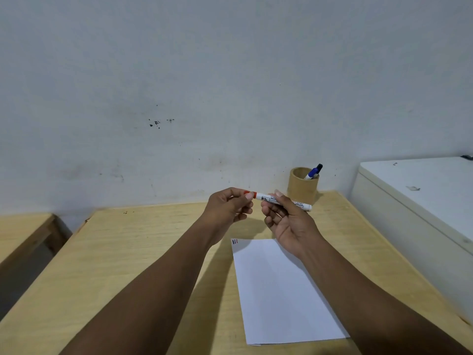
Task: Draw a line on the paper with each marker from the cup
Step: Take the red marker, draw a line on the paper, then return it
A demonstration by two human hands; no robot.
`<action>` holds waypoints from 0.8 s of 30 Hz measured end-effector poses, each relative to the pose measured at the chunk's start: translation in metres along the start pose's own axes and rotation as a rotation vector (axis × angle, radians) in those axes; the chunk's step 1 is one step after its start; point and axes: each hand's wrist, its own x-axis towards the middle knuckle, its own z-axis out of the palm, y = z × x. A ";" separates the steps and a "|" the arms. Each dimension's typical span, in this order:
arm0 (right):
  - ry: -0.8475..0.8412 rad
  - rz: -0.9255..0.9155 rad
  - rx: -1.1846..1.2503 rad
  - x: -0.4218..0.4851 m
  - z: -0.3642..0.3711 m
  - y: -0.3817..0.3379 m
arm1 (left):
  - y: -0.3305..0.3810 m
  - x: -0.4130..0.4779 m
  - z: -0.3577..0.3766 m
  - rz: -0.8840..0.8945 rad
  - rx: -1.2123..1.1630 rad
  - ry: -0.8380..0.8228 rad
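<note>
The right hand point(289, 221) grips the red marker point(279, 200) by its white body, and the left hand point(230, 206) pinches its red cap point(249, 193). Hold the body tight. Move the cap straight along the marker, so no ink touches the fingers.

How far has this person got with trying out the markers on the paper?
Three short lines, two dark and one red, already sit in the top left corner of the paper. The red marker is held above the table by both hands, the left hand at its cap end and the right hand on the barrel. In the cup, one blue marker shows. Whether it has been used is unclear.
</note>
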 end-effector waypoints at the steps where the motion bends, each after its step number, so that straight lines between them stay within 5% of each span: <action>1: 0.001 0.000 0.012 0.000 0.001 0.001 | 0.001 0.001 0.000 0.005 0.003 -0.002; 5: -0.016 0.004 -0.002 0.000 -0.001 0.003 | 0.004 0.004 0.000 0.017 0.051 -0.008; 13: -0.251 0.142 -0.395 0.003 -0.035 -0.062 | 0.026 0.013 -0.001 0.034 0.098 -0.024; 19: -0.306 -0.060 -1.308 0.008 -0.018 -0.088 | 0.040 0.023 0.028 0.104 0.375 -0.110; 24: -0.225 -0.246 -1.311 0.017 -0.010 -0.110 | 0.049 0.031 0.039 0.103 0.421 -0.059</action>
